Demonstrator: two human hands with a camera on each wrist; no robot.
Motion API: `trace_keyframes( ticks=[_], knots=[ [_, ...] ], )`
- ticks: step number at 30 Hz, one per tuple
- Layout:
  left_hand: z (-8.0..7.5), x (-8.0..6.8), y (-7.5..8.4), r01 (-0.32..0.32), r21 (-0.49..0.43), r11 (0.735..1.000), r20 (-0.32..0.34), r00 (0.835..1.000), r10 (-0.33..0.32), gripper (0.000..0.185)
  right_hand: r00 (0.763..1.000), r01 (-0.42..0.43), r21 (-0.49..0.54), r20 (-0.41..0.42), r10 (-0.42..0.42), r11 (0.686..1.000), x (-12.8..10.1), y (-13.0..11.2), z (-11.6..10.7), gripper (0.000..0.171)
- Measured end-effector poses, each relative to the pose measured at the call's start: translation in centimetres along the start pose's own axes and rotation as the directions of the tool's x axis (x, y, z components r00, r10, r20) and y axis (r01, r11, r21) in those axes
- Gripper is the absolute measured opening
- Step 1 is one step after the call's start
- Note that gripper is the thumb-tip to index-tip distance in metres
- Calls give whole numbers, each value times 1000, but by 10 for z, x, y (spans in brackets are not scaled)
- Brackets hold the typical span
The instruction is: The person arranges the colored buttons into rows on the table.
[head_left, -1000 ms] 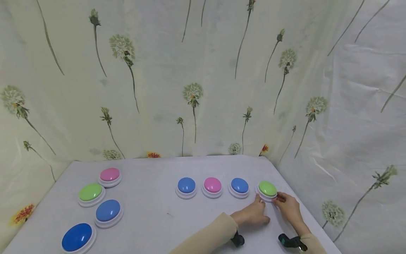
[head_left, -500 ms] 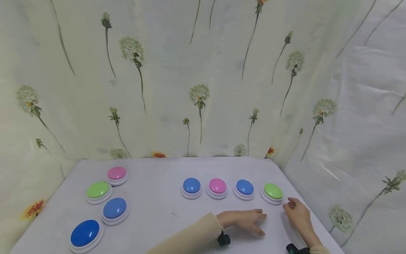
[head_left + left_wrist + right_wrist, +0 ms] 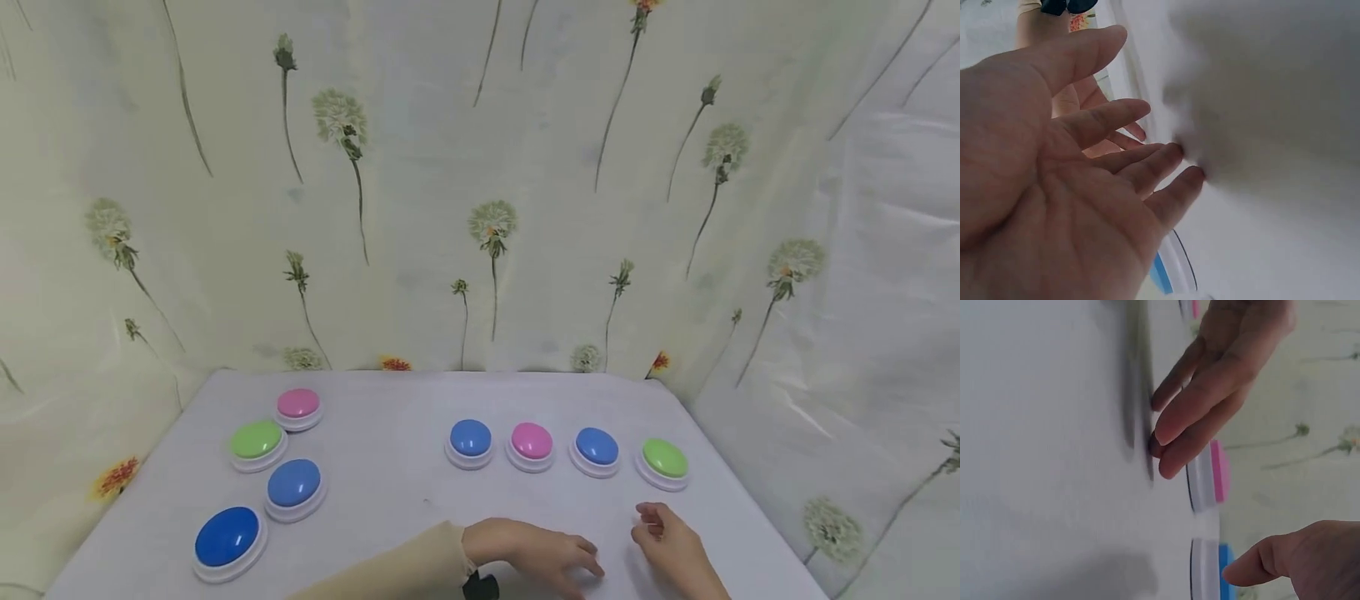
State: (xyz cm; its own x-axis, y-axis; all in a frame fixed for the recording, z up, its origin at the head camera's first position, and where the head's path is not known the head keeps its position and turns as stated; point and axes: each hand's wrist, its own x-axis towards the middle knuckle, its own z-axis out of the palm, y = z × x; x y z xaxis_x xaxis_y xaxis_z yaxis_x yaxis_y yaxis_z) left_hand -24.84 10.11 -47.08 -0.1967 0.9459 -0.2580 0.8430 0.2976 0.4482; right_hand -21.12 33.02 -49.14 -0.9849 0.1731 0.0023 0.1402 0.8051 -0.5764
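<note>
Both hands hold nothing. The left hand [image 3: 543, 554] lies flat, fingers spread loosely on the table [image 3: 390, 500]; the right hand [image 3: 667, 546] rests just beside it at 3 o'clock, fingers relaxed. The green button [image 3: 664, 461] sits at 12 o'clock from the right hand, apart from it, ending a row with a blue button [image 3: 597, 448], pink button [image 3: 532, 442] and another blue.

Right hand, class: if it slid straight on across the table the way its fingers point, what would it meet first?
Probably the green button at the row's right end; the right hand lies just short of it, though depth is unclear.
</note>
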Motion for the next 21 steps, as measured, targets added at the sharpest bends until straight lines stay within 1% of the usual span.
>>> trace_keyframes(
  ticks=[5,8,10,13,15,18,21],
  knots=[
    [8,-43,1,3,-8,1000,27,1000,-2,42,994,101,32,34,-102,994,-15,-39,17,40],
    [13,-71,2,9,-3,1000,27,1000,-9,41,987,146,96,51,-151,985,-22,-59,26,42],
    [16,-88,3,8,4,1000,14,1000,-8,41,984,147,127,80,-158,981,-25,-72,32,45],
    [19,-112,4,33,8,999,-13,999,-33,41,976,152,170,132,-176,974,-27,-89,39,47],
    [20,-127,4,61,-6,998,-37,997,-61,41,966,166,176,167,-196,970,-28,-100,43,48],
    [21,-149,5,94,10,996,-78,993,-93,40,943,226,197,202,-265,954,-28,-116,48,49],
    [22,-170,5,138,-39,990,-101,985,-142,41,917,280,218,226,-328,935,-28,-129,54,49]
  ],
)
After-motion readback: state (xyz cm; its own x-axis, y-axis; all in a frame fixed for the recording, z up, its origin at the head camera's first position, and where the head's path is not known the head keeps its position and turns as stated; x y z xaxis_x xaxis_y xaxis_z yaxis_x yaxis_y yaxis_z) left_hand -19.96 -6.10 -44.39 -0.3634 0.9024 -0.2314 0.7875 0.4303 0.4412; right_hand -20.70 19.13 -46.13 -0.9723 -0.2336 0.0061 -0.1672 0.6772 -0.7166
